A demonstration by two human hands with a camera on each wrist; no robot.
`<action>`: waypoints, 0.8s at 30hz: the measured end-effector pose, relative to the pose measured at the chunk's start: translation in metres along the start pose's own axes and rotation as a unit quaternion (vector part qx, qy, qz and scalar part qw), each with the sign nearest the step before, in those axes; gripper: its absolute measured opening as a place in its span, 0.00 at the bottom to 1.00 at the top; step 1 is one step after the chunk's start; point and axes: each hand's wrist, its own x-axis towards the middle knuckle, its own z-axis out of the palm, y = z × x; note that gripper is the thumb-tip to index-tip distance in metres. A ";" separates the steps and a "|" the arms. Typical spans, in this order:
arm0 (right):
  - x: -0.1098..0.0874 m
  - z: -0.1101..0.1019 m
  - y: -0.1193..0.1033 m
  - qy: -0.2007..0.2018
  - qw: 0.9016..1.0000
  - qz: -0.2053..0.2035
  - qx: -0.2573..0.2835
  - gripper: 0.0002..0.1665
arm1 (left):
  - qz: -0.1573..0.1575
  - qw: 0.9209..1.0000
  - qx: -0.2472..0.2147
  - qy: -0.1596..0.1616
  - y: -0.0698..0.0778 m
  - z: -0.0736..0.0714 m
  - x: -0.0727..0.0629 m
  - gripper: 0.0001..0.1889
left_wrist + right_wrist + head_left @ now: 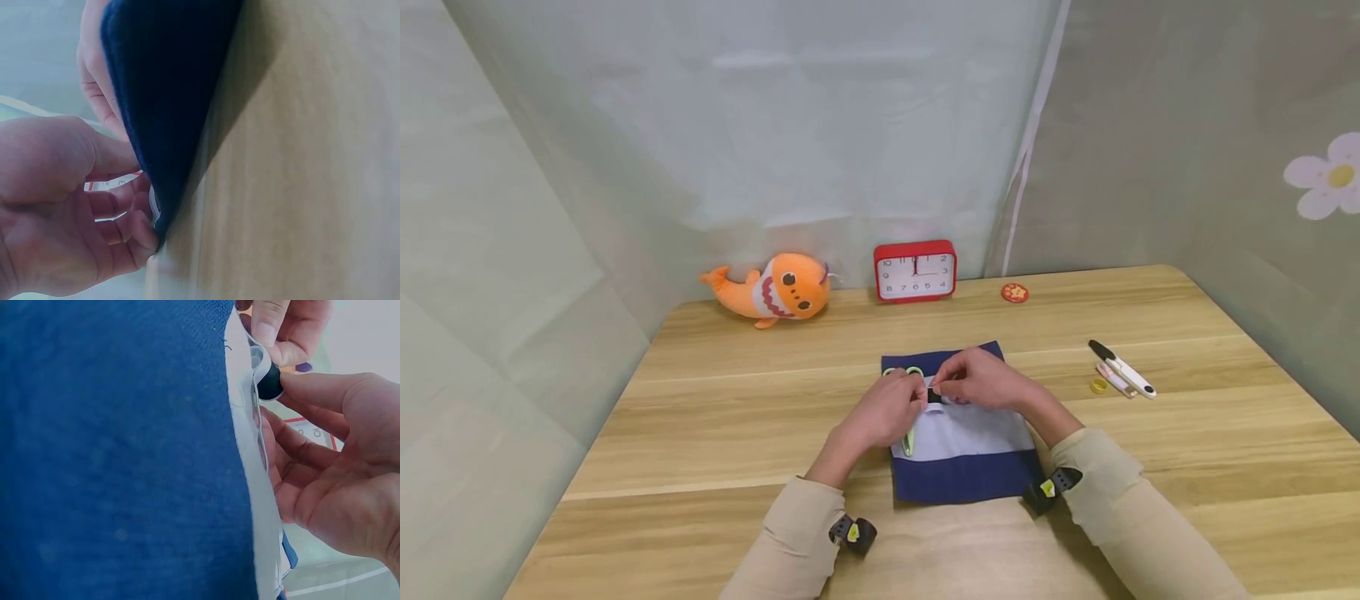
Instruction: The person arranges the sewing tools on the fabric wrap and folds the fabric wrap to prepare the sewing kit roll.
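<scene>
The right hand [981, 381] pinches a black spool [934, 397] over the ten-o'clock part of the navy-and-white cloth [966, 477]; the left hand [891, 408] pinches the white band [265, 362] against it. Scissors [909, 442] lie at seven o'clock.

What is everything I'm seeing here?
Table: one, brown, underneath
Plush shark: one, orange and white, back left
Clock: one, red and white, back middle
Round badge: one, red and yellow, right of clock
Slim tool: one, black and white, table's right
Flat item: one, pinkish white, by slim tool
Ring: one, yellow, beside flat item
Fabric: one, navy and pale grey, table's middle
Scissors: one, green, on fabric, partly hidden
Spool-like item: one, black and white, over fabric
Sheeting: count unclear, pale grey, around table
Flower: one, white and yellow, right sheeting
Wrist devices: two, black, one per arm
Sleeves: two, beige, on forearms
Left grip, right grip: one each, bare, at spool-like item
</scene>
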 end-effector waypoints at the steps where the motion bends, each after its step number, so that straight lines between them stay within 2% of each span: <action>1: 0.000 0.000 0.000 -0.001 1.000 0.001 -0.002 0.08 | -0.002 1.000 0.000 0.000 0.000 0.000 0.000 0.07; 19: 0.001 -0.002 -0.001 -0.025 0.999 -0.016 -0.030 0.07 | 0.003 1.000 0.003 -0.002 0.002 0.000 0.000 0.08; 24: 0.000 -0.001 -0.004 -0.037 0.999 -0.010 -0.038 0.15 | 0.003 1.000 0.009 0.001 0.002 -0.001 -0.001 0.08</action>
